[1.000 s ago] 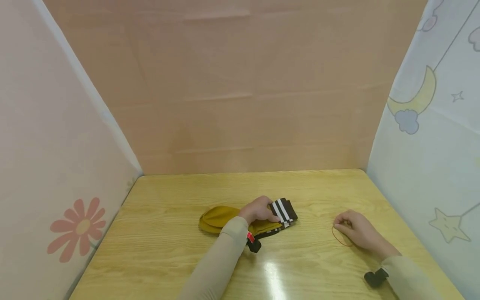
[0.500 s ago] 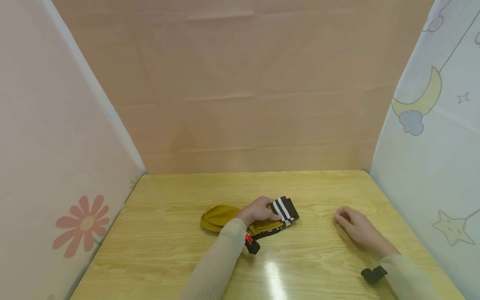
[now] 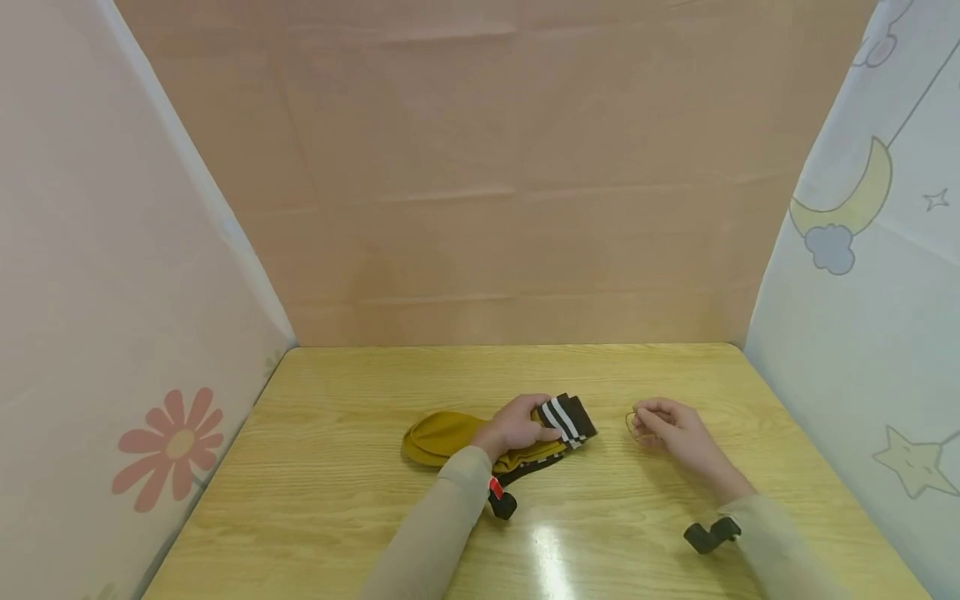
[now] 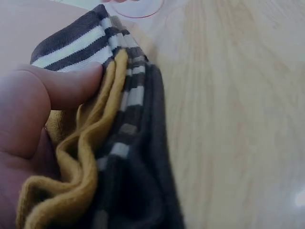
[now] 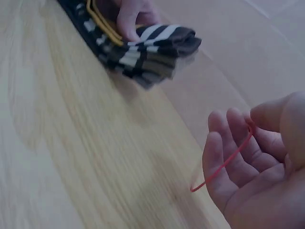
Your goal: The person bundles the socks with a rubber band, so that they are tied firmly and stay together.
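Several stacked socks (image 3: 442, 435) lie near the middle of the table, mustard yellow on top and black with white checks beneath. Their dark cuffs (image 3: 568, 419) carry white stripes and point right. My left hand (image 3: 517, 422) grips the bundle just behind the cuffs, the thumb across the yellow sock (image 4: 69, 157) in the left wrist view. To the right of the cuffs, my right hand (image 3: 678, 429) pinches a thin red rubber band (image 5: 221, 168) between thumb and forefinger. The band hangs as a loop over the other fingers in the right wrist view.
The wood-grain table (image 3: 337, 533) is bounded by a tan backdrop (image 3: 480, 208) behind. A flower-printed sheet (image 3: 112, 275) stands at the left, and a sheet with moon and star prints (image 3: 862, 350) at the right. Small black cameras (image 3: 708, 535) sit on both wrists.
My right hand has moved left, closer to the sock cuffs, with the rubber band in its pinch. My left hand keeps its hold on the socks in about the same place.
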